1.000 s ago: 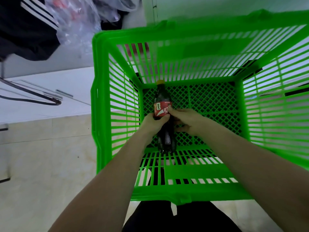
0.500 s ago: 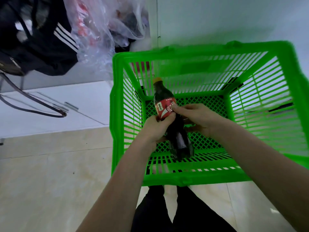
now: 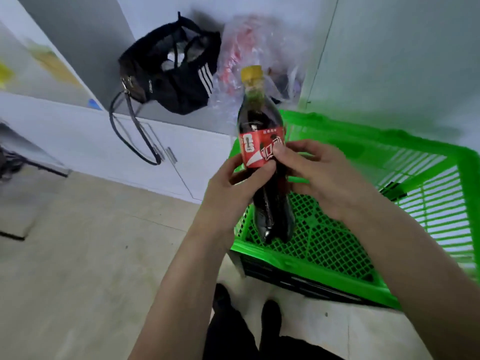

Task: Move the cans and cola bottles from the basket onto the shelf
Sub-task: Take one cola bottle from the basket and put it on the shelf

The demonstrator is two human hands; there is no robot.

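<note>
A dark cola bottle (image 3: 259,120) with a yellow cap and a red label is held upright above the left edge of the green plastic basket (image 3: 389,149). My left hand (image 3: 228,193) grips the bottle's middle from the left, thumb on the label. My right hand (image 3: 322,178) holds it from the right, fingertips on the label. The basket's mesh floor shows nothing else inside, though my right forearm hides part of it.
A black bag with white stripes (image 3: 171,74) and a clear plastic bag (image 3: 241,55) sit on a low white cabinet (image 3: 85,144) behind the basket. The basket stands on a beige tiled floor (image 3: 78,268). My dark trouser legs (image 3: 246,331) show below.
Both hands have lifted the bottle up out of the basket, from its floor to above its left rim. The view has swung up and to the left.
</note>
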